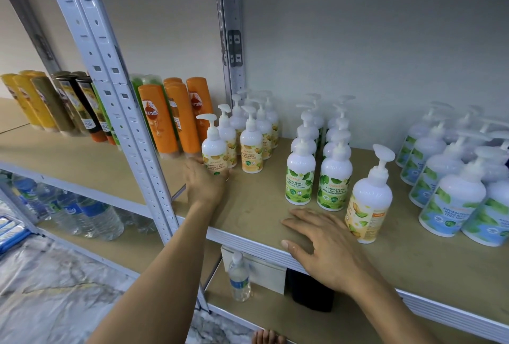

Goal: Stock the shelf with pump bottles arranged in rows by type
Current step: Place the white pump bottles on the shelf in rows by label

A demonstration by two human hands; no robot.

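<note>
Two hands worked at the shelf (256, 206); the left hand (205, 182) had its fingers curled round the base of a yellow-label pump bottle (214, 148), upright at the front of the yellow rows (254, 137), well left of the green-label rows (316, 175); the right hand (327, 247) lay flat before the green-label rows, fingers straight, holding nothing, beside a stray yellow-label bottle (367, 203) just right of them; seemingly the yellow rows were being filled; next, the stray needed gripping and carrying left past the green pumps.
</note>
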